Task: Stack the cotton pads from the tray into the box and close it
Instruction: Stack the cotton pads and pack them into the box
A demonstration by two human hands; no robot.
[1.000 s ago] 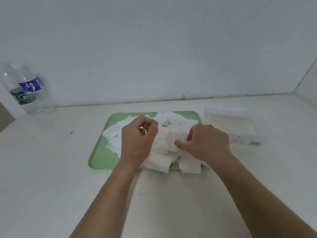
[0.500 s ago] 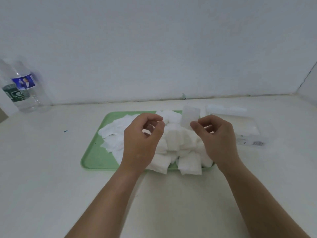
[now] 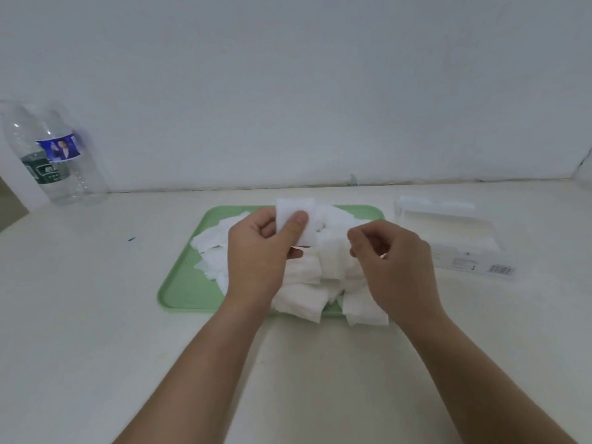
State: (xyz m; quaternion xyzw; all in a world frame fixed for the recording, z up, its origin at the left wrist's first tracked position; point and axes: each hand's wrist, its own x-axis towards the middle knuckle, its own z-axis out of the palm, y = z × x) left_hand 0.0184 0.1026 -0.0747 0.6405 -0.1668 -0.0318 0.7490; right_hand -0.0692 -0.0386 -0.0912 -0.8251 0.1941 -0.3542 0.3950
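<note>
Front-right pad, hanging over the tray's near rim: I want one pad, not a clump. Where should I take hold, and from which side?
Pinch the pad by its near edge, coming from the front with the right hand. That edge sticks out past the tray rim, free of the pile, so likely only it lifts.

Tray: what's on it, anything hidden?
A loose heap of cotton pads covers most of the tray; two overhang its near edge. The left hand, holding one pad, and right hand hide parts of the heap.
</note>
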